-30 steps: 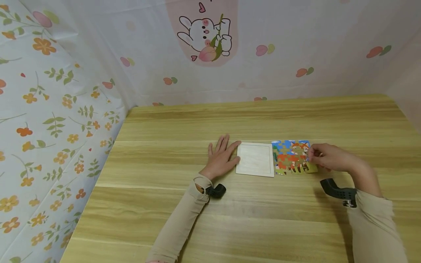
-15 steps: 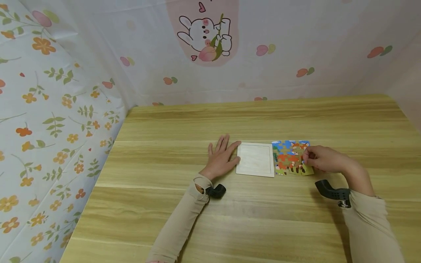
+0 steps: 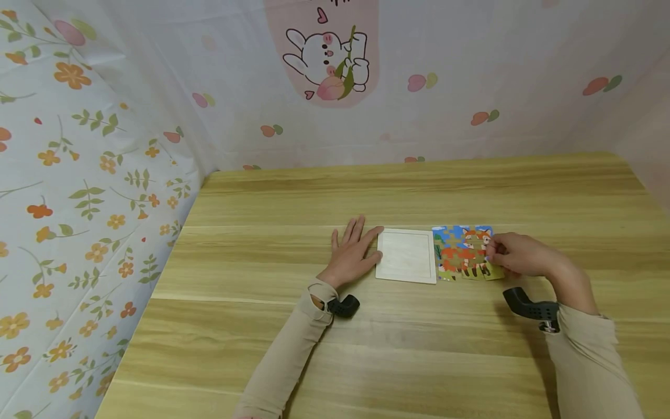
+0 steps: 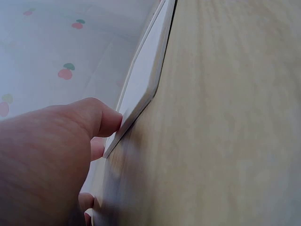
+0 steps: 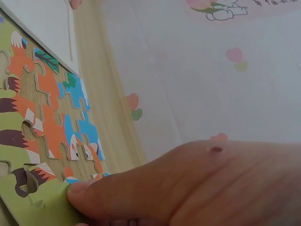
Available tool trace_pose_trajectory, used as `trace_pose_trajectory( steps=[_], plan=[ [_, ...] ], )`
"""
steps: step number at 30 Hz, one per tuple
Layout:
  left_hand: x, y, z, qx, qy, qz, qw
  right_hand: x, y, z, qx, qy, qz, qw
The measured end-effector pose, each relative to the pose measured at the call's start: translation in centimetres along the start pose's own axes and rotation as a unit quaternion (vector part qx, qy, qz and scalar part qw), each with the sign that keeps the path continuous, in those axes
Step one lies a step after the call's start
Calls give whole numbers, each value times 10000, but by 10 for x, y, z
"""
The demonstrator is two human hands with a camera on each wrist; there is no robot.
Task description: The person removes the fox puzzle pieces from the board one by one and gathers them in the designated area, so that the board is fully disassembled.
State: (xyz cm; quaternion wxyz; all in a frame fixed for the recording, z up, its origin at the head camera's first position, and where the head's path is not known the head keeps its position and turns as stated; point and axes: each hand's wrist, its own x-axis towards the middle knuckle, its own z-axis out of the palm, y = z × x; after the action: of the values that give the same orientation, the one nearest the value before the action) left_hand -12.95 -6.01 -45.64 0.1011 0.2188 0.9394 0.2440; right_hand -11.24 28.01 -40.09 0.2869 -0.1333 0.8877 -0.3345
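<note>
A flat wooden puzzle frame [image 3: 405, 256], pale and bare inside, lies on the table. Spread fingers of my left hand [image 3: 349, 255] rest at its left edge; in the left wrist view the thumb [image 4: 110, 121] touches the frame's side. To the right of the frame lies a fox jigsaw puzzle [image 3: 454, 254], its pieces loosely laid out with table showing through gaps. At the puzzle's right side, my right hand [image 3: 523, 255] has curled fingers pinching a puzzle piece, mostly hidden by the hand. The right wrist view shows its thumb [image 5: 87, 193] beside a green corner piece [image 5: 42, 205].
The wood-grain table [image 3: 398, 349] reaches back to a white printed cloth [image 3: 445, 116] with a rabbit picture. A flowered cloth [image 3: 94, 203] hangs along the left. Black wrist mounts [image 3: 531, 305] sit below both hands.
My right hand shifted left over the puzzle's right side, then slightly back right. The lower right pieces moved a little with it. My left hand and the frame stayed put.
</note>
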Motion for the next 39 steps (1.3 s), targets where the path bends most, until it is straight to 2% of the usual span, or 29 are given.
trace_pose_trajectory(
  steps=[9,30,39],
  plan=[
    [-1,1,-1,-48,18,34,10000,-3,3,-2,319,61,217,9992],
    [0,-1,1,-67,36,5,10000,-5,7,-4,595,-113,612,9963],
    [0,-1,1,-63,22,1,10000,-5,8,-5,339,-43,792,9963]
  ],
)
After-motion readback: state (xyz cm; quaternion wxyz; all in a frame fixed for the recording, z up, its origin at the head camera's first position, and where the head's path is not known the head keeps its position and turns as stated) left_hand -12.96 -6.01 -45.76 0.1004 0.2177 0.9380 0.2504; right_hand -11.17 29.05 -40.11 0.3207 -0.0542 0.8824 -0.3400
